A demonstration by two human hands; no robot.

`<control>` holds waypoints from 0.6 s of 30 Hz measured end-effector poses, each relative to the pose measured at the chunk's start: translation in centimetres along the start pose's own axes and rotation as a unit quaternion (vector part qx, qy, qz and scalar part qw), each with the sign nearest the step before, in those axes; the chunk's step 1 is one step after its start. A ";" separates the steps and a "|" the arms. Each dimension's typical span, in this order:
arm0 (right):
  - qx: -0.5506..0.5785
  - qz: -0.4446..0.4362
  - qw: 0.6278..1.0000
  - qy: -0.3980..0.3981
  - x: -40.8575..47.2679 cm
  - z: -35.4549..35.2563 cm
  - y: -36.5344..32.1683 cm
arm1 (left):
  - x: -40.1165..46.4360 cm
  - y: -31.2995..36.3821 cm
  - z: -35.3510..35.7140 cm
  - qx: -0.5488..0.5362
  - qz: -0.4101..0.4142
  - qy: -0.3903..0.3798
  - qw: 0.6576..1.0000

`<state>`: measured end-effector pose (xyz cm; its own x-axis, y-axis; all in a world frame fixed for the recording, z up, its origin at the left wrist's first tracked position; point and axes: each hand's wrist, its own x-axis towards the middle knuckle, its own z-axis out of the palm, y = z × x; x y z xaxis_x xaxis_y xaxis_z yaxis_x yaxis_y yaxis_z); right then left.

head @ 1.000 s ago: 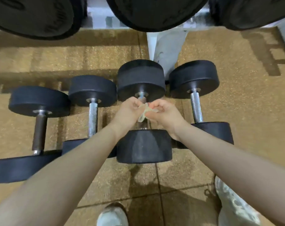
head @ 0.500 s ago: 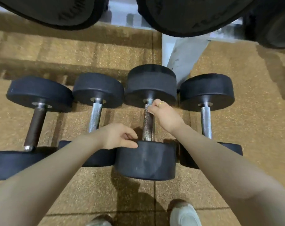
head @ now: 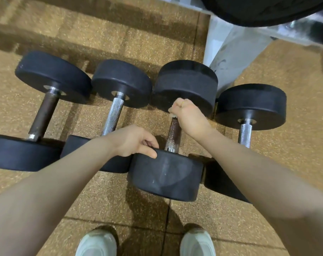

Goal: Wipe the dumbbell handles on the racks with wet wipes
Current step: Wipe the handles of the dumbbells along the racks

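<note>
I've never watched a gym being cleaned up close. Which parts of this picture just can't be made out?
- Wet wipe: head view, only a pale scrap shows; the right hand covers the rest.
- Top of the third dumbbell handle: hidden inside that hand.
- Near head of the right dumbbell: mostly behind the right forearm.
- Black weights above: cut off by the top edge.
- Left hand fingertips: behind the near head's rim.

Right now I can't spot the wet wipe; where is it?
In the head view, right of centre: the wet wipe is in the right hand at the far end of the third dumbbell's handle.
</note>
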<state>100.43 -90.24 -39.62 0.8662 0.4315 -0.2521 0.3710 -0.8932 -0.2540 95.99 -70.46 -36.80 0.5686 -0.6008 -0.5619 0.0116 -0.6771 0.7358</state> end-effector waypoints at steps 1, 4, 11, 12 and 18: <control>-0.037 0.021 0.999 -0.001 0.2 0.4 0.0 | 0.0 0.0 0.1 -0.003 0.000 0.001 1.000; 0.022 -0.039 0.999 -0.024 0.1 1.8 -0.6 | -0.2 0.1 0.2 0.000 0.003 0.006 1.000; 0.173 -0.112 0.962 -0.180 -3.1 0.8 -2.5 | -1.0 0.9 0.3 0.035 -0.003 0.015 0.999; 0.143 -0.117 0.965 -0.186 -2.8 0.4 -2.4 | -1.1 1.0 0.3 0.040 -0.004 0.015 0.999; -0.123 -0.092 0.986 -0.058 -0.3 -0.8 -0.5 | -1.3 1.3 0.3 0.050 -0.013 0.011 0.999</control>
<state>100.20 -90.00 -38.69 0.7375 0.5884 -0.3315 0.6010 -0.7957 -0.0754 94.98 -70.66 -35.23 0.5877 -0.5734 -0.5708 -0.0549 -0.7322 0.6789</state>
